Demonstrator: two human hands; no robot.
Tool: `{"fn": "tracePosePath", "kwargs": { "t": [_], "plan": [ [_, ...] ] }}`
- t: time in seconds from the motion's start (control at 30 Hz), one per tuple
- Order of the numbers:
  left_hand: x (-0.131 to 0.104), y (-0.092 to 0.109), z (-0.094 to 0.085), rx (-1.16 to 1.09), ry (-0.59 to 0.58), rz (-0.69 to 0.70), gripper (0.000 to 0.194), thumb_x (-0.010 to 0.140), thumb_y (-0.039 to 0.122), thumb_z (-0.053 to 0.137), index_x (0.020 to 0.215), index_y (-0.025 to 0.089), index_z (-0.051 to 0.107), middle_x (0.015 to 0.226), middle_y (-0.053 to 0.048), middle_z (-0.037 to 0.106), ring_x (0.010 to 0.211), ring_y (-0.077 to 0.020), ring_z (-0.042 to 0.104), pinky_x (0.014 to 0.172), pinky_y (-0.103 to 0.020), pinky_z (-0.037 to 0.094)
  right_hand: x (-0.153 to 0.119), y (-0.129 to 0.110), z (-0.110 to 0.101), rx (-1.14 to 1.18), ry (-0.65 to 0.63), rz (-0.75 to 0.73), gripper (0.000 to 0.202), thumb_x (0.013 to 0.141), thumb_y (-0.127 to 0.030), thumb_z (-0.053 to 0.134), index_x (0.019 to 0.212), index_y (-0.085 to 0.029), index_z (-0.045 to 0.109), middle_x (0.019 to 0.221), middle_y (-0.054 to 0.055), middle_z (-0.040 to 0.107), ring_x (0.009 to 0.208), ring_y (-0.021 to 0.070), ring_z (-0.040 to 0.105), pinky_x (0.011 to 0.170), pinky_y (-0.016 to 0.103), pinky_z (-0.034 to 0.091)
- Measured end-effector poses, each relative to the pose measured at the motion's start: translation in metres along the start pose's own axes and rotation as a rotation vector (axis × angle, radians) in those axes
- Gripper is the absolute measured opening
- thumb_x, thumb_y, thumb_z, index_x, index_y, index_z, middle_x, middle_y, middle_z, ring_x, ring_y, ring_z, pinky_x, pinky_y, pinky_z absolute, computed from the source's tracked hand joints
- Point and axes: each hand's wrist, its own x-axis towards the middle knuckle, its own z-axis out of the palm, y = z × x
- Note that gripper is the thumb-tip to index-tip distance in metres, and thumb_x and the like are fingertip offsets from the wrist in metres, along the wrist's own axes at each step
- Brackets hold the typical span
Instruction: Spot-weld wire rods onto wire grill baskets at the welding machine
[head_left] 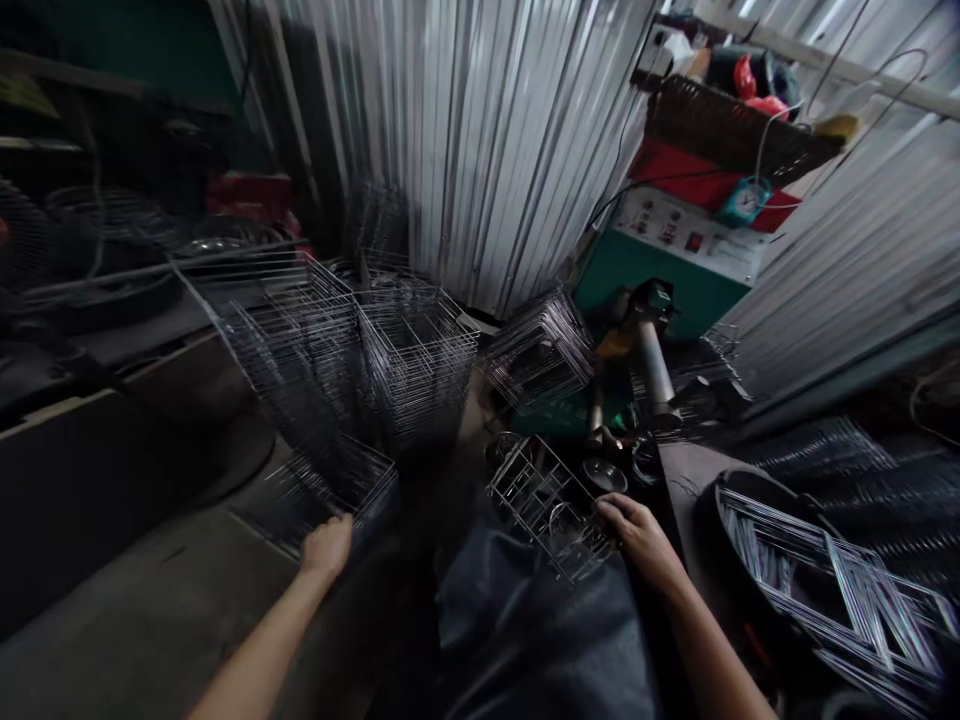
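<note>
My right hand (628,528) is closed on the right edge of a wire rack (541,490), a small metal grid that lies tilted above the dark apron (525,610) over my lap. My left hand (327,545) is closed at the front corner of a low pile of wire grids (330,490) on the left. Whether its fingers grip a wire there is too dark and blurred to tell. Behind it stand tall stacks of wire grids (420,350).
A green machine (675,270) with a metal cylinder (656,370) stands ahead on the right. Wire frames (847,580) fill a round black container at the right. Another frame stack (544,350) leans near the corrugated metal wall (465,130).
</note>
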Motion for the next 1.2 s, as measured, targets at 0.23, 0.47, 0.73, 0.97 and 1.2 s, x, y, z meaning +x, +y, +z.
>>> {"fn": "tracePosePath", "kwargs": {
  "t": [0.23,0.47,0.73,0.97,1.2],
  "plan": [
    [0.017,0.004,0.025,-0.076,-0.050,0.078,0.035,0.093,0.042,0.061,0.116,0.016,0.062,0.114,-0.009,0.066,0.102,-0.0215,0.064,0.090,-0.044,0.055,-0.002,-0.024,0.019,-0.033,0.038,-0.082,0.045,0.071,-0.063,0.066,0.071,-0.019,0.064,0.062,-0.002,0.053,0.060,0.0131,0.047,0.058,0.026,0.039],
    [0.012,0.000,0.019,-0.359,0.014,0.005,0.033,0.092,0.041,0.063,0.112,0.015,0.064,0.114,-0.009,0.067,0.105,-0.0228,0.064,0.095,-0.049,0.054,-0.030,-0.041,0.024,-0.062,0.130,-0.160,0.043,0.074,-0.061,0.066,0.075,-0.018,0.068,0.066,0.000,0.059,0.065,0.0154,0.052,0.064,0.027,0.043],
    [-0.040,0.077,-0.023,-1.117,0.278,0.297,0.061,0.093,0.057,0.043,0.135,0.016,0.058,0.134,-0.018,0.063,0.128,-0.0284,0.058,0.110,-0.045,0.045,-0.080,-0.016,0.002,0.318,0.233,-0.130,0.041,0.068,-0.057,0.079,0.075,-0.018,0.068,0.061,-0.002,0.058,0.060,0.0134,0.053,0.059,0.025,0.043],
    [-0.129,0.163,-0.066,-1.814,0.154,0.665,0.078,0.091,0.071,0.032,0.152,0.022,0.039,0.161,-0.013,0.038,0.146,-0.0272,0.039,0.118,-0.046,0.036,-0.106,0.078,0.038,0.975,0.407,0.203,0.036,0.064,-0.040,0.085,0.076,-0.019,0.057,0.060,-0.006,0.048,0.049,0.0070,0.045,0.041,0.016,0.029],
    [-0.169,0.189,-0.069,-1.587,-0.193,0.409,0.108,0.060,0.049,0.083,0.152,0.019,0.036,0.155,-0.020,0.043,0.134,-0.0372,0.052,0.113,-0.052,0.043,-0.144,0.156,0.079,0.922,0.460,0.454,0.031,0.083,-0.037,0.069,0.075,-0.021,0.043,0.065,-0.007,0.045,0.044,0.0036,0.041,0.037,0.013,0.016]
  ]
}}
